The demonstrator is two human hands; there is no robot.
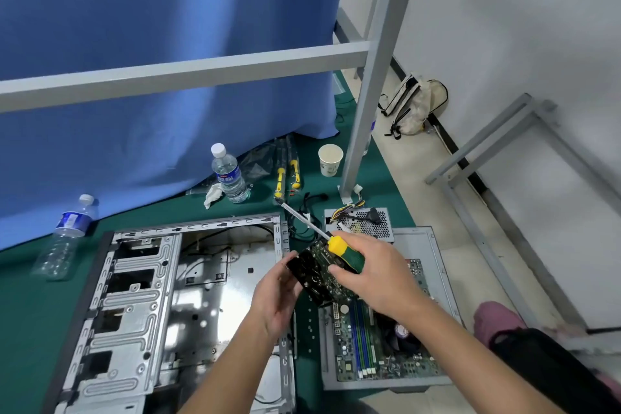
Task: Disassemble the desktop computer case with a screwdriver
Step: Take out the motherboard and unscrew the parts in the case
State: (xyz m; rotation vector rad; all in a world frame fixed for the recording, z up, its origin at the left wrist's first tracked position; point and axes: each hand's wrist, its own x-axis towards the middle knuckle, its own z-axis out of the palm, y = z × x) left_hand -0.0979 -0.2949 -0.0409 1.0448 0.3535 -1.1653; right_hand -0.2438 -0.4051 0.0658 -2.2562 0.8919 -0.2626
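Note:
The grey computer case [141, 306] lies open on the green mat, its inside bare metal. Above its right edge my left hand [275, 296] holds a black circuit card [316, 274] from below. My right hand [366, 272] grips the green-and-yellow handle of a screwdriver [342, 250]; its shaft points up and to the left, away from the card. The same hand's fingers also touch the card's right side. A motherboard [373, 346] lies on a grey side panel [437, 265] to the right of the case.
A perforated power supply [369, 222] with loose cables sits behind the panel. Two water bottles [228, 175] [67, 235], a paper cup [330, 160], yellow-handled tools [285, 178] and a tissue lie near the blue curtain. A grey frame leg [363, 131] stands beside the cup.

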